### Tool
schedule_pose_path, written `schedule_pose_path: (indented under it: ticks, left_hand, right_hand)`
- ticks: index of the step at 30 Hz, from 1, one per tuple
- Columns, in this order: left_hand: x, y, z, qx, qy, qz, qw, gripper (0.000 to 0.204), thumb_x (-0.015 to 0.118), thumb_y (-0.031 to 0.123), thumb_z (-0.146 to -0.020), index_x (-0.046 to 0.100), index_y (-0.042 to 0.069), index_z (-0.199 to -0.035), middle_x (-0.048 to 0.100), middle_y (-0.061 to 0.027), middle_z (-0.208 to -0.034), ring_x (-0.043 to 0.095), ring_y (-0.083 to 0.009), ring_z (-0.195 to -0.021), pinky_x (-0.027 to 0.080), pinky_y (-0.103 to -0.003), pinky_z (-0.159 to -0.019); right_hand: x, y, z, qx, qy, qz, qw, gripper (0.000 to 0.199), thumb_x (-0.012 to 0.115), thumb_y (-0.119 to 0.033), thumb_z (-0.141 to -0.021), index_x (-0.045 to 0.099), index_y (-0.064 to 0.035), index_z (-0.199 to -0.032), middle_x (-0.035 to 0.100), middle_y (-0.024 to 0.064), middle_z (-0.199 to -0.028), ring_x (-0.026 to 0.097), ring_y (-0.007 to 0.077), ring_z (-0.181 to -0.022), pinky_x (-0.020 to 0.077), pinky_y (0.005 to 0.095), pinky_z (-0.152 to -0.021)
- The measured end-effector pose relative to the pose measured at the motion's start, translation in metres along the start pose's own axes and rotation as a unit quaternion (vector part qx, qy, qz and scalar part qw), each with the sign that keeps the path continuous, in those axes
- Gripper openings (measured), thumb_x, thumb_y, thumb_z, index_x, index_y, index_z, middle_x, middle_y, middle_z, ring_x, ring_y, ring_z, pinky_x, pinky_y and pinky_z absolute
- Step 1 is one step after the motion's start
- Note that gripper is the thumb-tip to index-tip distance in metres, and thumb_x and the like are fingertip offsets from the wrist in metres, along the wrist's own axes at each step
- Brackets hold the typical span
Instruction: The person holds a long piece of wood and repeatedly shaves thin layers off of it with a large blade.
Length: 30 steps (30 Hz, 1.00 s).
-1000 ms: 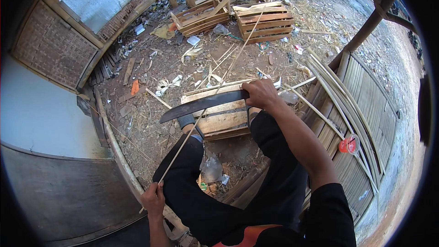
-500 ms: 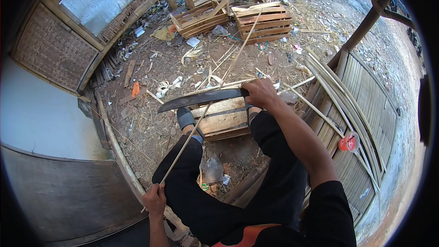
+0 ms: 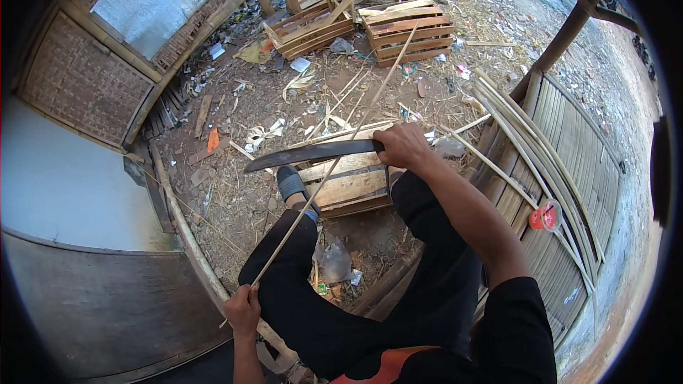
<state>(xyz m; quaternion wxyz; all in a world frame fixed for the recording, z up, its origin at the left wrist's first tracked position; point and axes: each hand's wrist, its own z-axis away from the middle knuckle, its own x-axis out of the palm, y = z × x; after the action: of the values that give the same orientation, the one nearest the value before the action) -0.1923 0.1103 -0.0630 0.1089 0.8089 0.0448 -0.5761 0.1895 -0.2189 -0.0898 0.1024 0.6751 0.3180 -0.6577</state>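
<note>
A long bamboo strip (image 3: 334, 160) runs from the left hand (image 3: 243, 308), near and low left, far up toward the crates (image 3: 405, 28). The machete (image 3: 313, 153) lies across it, its handle in the right hand (image 3: 402, 144), its blade pointing left. Just beneath them sits a low wooden box (image 3: 348, 185), between the feet. A slatted bamboo panel (image 3: 569, 171) lies right; a woven wall (image 3: 64, 78) stands left.

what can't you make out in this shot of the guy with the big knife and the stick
Head view only:
- Knife handle: hidden inside the right hand; only the knife blade shows.
- Near end of the stick: covered by the left hand.
- Whether blade and stick touch where they cross: cannot tell.
- Right foot: hidden behind the right hand and knee.
- Red object on the slatted panel: too small to identify.
</note>
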Motion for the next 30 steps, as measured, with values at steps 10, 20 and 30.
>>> schedule_pose_path:
  ticks: [10, 20, 30]
  left_hand:
    - [0.002, -0.007, 0.008, 0.012, -0.005, -0.008, 1.0, 0.016, 0.07, 0.016, -0.087, 0.061, 0.007, -0.078, 0.057, -0.0129, -0.058, 0.059, -0.0307, -0.05, 0.041, -0.041, -0.046]
    - [0.01, -0.004, 0.007, -0.042, 0.015, 0.057, 0.997, 0.022, 0.065, 0.016, -0.093, 0.058, 0.004, -0.077, 0.049, -0.016, -0.055, 0.053, -0.0332, -0.047, 0.037, -0.041, -0.045]
    - [0.012, -0.013, 0.013, -0.081, 0.013, 0.103, 0.991, 0.027, 0.062, 0.015, -0.095, 0.053, 0.002, -0.074, 0.045, -0.0155, -0.054, 0.05, -0.0298, -0.044, 0.035, -0.038, -0.045]
  right_hand:
    - [0.01, 0.098, 0.015, 0.304, 0.078, 0.001, 0.95, 0.024, 0.059, -0.022, -0.079, 0.074, -0.0061, -0.089, 0.07, 0.0208, -0.084, 0.068, 0.0396, -0.079, 0.0535, 0.0473, -0.077]
    - [-0.004, 0.026, 0.002, 0.053, 0.078, -0.045, 0.995, 0.02, 0.066, -0.023, -0.07, 0.07, -0.0125, -0.087, 0.068, 0.0155, -0.074, 0.068, 0.036, -0.072, 0.0533, 0.0469, -0.07]
    - [-0.003, 0.022, -0.021, 0.132, 0.075, -0.138, 0.979, 0.022, 0.067, -0.029, -0.076, 0.071, -0.0109, -0.087, 0.068, 0.0168, -0.075, 0.067, 0.0366, -0.077, 0.0525, 0.0472, -0.071]
